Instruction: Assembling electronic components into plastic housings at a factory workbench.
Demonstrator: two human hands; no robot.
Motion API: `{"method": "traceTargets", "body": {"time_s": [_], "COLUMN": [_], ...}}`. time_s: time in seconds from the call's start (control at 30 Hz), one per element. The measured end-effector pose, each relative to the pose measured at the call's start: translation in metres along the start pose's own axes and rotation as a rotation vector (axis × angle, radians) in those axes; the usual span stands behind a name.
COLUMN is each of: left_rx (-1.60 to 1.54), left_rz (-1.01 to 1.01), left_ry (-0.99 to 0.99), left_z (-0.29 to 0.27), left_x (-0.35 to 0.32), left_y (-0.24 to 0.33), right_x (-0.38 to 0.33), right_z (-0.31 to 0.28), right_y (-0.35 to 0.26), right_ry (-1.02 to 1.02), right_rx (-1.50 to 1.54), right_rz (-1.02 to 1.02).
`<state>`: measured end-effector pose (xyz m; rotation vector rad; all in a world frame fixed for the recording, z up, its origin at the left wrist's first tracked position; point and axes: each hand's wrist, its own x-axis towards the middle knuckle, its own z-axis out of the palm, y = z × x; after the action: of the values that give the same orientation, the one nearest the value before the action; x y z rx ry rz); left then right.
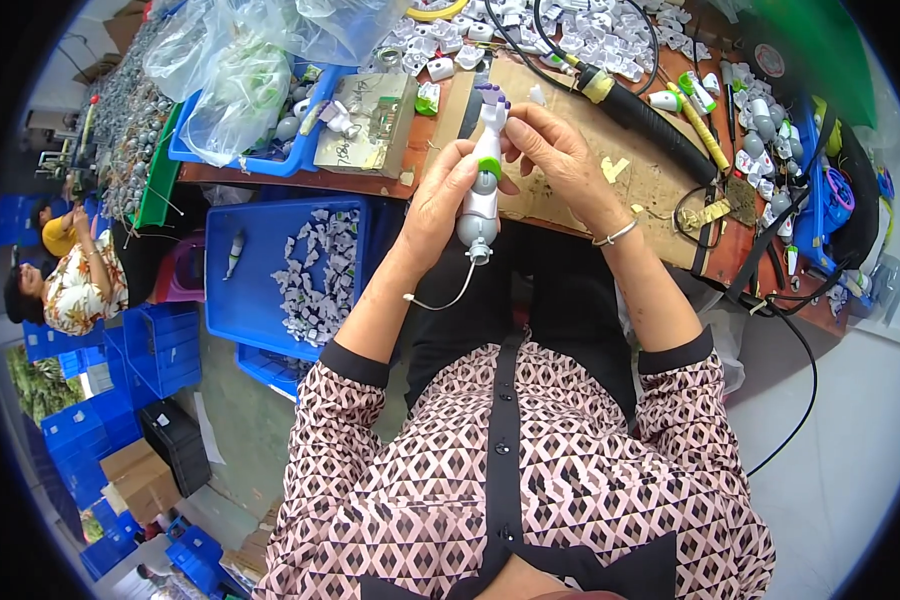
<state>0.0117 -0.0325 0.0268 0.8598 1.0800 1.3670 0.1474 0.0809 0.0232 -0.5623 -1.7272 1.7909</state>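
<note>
A jointed toy arm, white and grey with a green band and purple fingers, is held upright over the table's front edge. My left hand is closed round its middle, thumb along the green band. With bent fingertips my right hand grips the toy's upper part, just below the purple fingers; its fingertips are partly hidden. From the toy's grey lower end a thin white cord hangs in a curve to a small end piece near my left wrist.
A black-handled tool with a cable lies on the cardboard. White parts are heaped behind it. At left stand a block, a blue tray with a plastic bag, and a lower blue bin. Two people are far left.
</note>
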Motion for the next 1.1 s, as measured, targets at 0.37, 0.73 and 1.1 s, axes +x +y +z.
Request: {"method": "traceTargets", "body": {"time_s": [0.37,0.73,1.1], "left_rx": [0.324,0.842,0.879], "left_rz": [0.090,0.450,0.233], "left_ry": [0.156,0.127,0.035], "left_z": [-0.010,-0.007,0.003], "left_x": [0.001,0.006,0.000], "left_y": [-0.003,-0.001,-0.008], "right_x": [-0.004,-0.007,0.000], "right_z": [-0.002,-0.013,-0.029], "right_y": [0.001,-0.008,-0.011], "right_ry": [-0.020,-0.011,-0.113], "right_rx": [0.064,0.417,0.166], "right_rz": [0.009,0.190,0.117]}}
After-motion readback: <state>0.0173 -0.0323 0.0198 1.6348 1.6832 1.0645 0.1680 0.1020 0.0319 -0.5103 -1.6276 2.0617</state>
